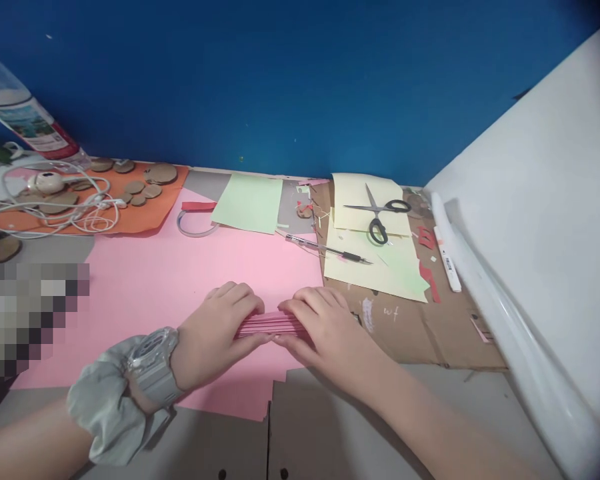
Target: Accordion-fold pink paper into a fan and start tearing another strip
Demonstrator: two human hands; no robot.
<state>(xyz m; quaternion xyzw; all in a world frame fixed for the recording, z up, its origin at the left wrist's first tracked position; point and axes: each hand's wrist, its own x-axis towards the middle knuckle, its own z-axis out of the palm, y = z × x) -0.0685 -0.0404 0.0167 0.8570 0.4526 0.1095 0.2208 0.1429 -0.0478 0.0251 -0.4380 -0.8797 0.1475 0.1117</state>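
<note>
Between both hands is a narrow stack of pink folded paper [270, 325], its layered edges facing me. My left hand [225, 320] closes on the left end, thumb along the near edge and fingers over the far side. On the right end, my right hand [323, 327] grips in the same way, and the two thumb tips nearly meet in the middle. The folded paper is over a large pink sheet [155, 280] that lies flat on the grey table. A watch and a grey-green scrunchie are on my left wrist.
Scissors [379, 212] lie open on pale yellow paper [345, 260], beside a pen [330, 251]. Brown cardboard [405, 333], a white marker [447, 260] and a green sheet [250, 203] are around. Earphones [50, 181] and cardboard discs lie on orange paper [165, 213], near a bottle [30, 120].
</note>
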